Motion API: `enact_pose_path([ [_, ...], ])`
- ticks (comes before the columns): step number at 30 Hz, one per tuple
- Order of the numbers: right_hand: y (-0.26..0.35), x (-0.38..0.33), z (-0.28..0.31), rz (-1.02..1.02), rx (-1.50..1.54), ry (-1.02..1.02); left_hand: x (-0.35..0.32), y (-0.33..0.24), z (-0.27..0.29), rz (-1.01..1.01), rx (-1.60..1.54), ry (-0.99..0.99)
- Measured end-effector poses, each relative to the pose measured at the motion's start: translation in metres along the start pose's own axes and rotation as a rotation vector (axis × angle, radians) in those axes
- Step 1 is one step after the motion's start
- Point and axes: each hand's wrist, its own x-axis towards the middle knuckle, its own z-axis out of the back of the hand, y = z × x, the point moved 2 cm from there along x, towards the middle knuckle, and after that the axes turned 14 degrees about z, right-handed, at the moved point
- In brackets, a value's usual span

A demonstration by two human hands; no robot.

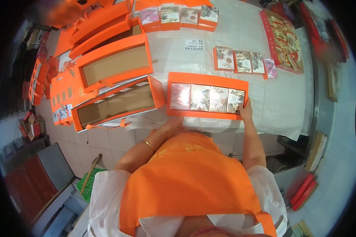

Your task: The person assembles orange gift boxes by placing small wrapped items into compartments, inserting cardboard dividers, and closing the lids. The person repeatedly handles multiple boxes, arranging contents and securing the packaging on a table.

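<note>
An orange gift box tray (205,115) lies on the table in front of me with several small printed cartons (200,97) side by side in it. They show landscape pictures, and the leftmost is pinkish. My right hand (246,111) grips the tray's right end, its fingers over the rim and on the last carton. Close to the tray's lower left corner is my left hand (174,126), blurred, so its fingers cannot be made out. A bracelet circles that wrist. Left of the tray stands an open orange box (120,103) with a brown cardboard inside.
More open orange boxes (114,63) are stacked at the left. Small cartons stand in rows at the back (189,17) and right (235,60). A red box of wrapped packets (284,41) sits far right. The table (170,51) has a pale cover. A green basket (90,181) is on the floor.
</note>
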Motion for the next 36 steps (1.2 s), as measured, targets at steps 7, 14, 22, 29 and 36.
enact_pose_path([
  [7,-0.021,-0.082,0.004,0.079,-0.100,-0.021,0.085,0.001,-0.005,-0.171,-0.212,0.016],
  [14,0.055,-0.010,0.023,0.559,-0.491,-0.126,0.073,-0.005,-0.024,-0.255,-0.293,0.037],
  [22,0.081,0.053,0.004,0.201,-0.502,0.566,0.061,-0.005,-0.041,-0.243,-0.275,0.083],
  [29,0.040,-0.024,0.000,0.130,-0.082,0.489,0.064,-0.007,-0.048,-0.297,-0.168,0.263],
  [36,0.071,-0.052,0.043,0.040,0.172,0.396,0.053,-0.005,-0.066,-0.595,-0.039,0.167],
])
